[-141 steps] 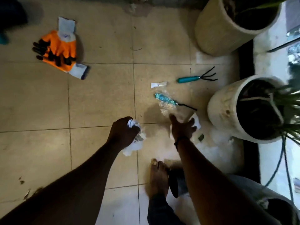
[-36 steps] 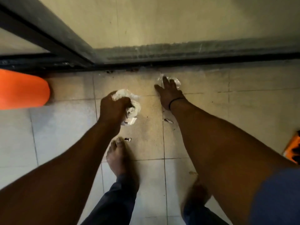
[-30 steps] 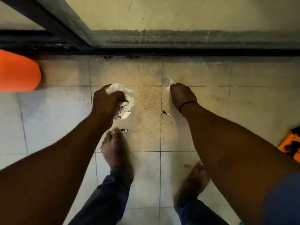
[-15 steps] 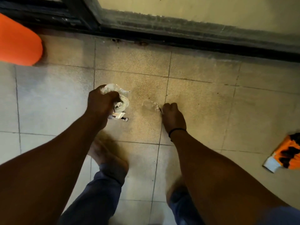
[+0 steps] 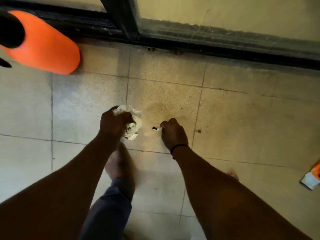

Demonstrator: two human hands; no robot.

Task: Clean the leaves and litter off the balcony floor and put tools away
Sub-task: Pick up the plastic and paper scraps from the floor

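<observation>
Centre of the frame, low over the floor: left hand (image 5: 115, 124), fingers curled tight around a wad of litter (image 5: 133, 123), crumpled whitish plastic and paper, translucent and creased, with a small flat paper tab poking out beneath the fist. Right of it, a short gap away: right hand (image 5: 172, 134), fingers curled, fingertips pinched at a small scrap (image 5: 155, 129), white with a black mark, at floor level; whether the scrap is lifted or lying flat cannot be told. Thin dark band around the right wrist.

Floor (image 5: 242, 127): square beige tiles, speckled matt surface, narrow dark grout lines, a brownish stain near the hands; one small dark speck (image 5: 198, 131) right of the right hand.

Upper left: orange object (image 5: 46, 47), smooth, rounded end, with a black part at the frame edge. Top edge: dark metal door frame (image 5: 124, 19) and track, dusty, with pale glass panels.

Right edge, lower: glove (image 5: 311, 178), only an orange patch and a white knitted cuff showing.

Lower centre: bare foot (image 5: 119, 168) and dark blue trouser leg, blurred.
</observation>
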